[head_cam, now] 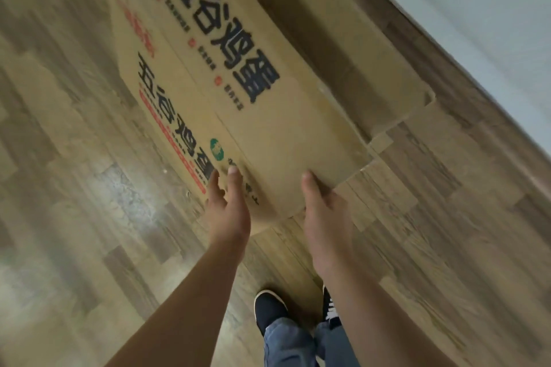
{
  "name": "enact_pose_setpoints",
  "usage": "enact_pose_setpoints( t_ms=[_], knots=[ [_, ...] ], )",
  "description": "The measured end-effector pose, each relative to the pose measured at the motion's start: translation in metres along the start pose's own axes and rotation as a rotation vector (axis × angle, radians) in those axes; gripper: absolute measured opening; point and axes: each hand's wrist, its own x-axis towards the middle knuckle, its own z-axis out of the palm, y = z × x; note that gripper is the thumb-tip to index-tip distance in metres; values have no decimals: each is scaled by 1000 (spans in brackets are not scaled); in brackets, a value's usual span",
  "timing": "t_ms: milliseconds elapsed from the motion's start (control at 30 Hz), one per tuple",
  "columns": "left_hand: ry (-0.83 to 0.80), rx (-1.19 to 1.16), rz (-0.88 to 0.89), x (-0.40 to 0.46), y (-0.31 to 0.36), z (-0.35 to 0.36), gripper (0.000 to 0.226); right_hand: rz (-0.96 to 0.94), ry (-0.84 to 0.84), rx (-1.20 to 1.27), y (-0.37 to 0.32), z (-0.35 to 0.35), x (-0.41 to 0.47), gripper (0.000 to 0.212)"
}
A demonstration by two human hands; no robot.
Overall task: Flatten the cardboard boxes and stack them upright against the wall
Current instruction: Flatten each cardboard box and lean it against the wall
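Observation:
A flattened brown cardboard box [268, 92] with large black characters and red print is held out in front of me above the wooden floor, reaching up and away toward the top of the view. My left hand [228, 205] rests on its near edge with the thumb on top and the fingers spread at the side. My right hand [323, 211] grips the near right corner, thumb on top and fingers hidden under the cardboard. A white wall [477, 9] runs along the upper right.
Wood-pattern flooring [89, 188] fills the left and lower right. A dark skirting strip [432, 48] lines the wall's foot. My dark shoes [269, 308] and jeans legs stand below the box's near edge.

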Motion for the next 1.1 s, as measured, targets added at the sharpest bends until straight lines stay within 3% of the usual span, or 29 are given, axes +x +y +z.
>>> enact_pose_setpoints(
  t_ms=[67, 167, 267, 333, 400, 567, 633, 733, 933, 1000, 1100],
  knots=[
    [35, -41, -57, 3, -8, 2, 66, -26, 97, -87, 3, -7, 8, 54],
    [94, -117, -91, 12, -17, -7, 66, -113, 77, -221, -3, -13, 27, 19],
    [113, -135, -56, 21, -20, -17, 82, -113, -112, -332, 1, -1, 49, 52],
    [147, -77, -64, 30, -26, -27, 108, -218, -225, -685, 0, 14, 53, 57],
    [187, 6, -133, 42, -38, -37, 123, -439, -222, -1031, -10, 27, 51, 58],
    [182, 20, -227, 56, -61, -58, 124, -995, -236, -921, -61, 62, 22, 41],
    [195, -8, -236, 58, -60, -60, 121, -1097, -205, -843, -82, 76, 16, 35],
    [219, -75, -224, 64, -50, -62, 115, -1019, -161, -938, -108, 91, 39, 43],
    [205, -170, -164, 98, -33, -89, 135, -341, -349, -909, -75, 81, 108, 97],
    [188, -182, -188, 101, -36, -90, 124, -330, -276, -965, -58, 79, 119, 121],
    [177, -176, -184, 93, -44, -83, 99, -320, -163, -1043, -50, 77, 126, 111]
  ],
)
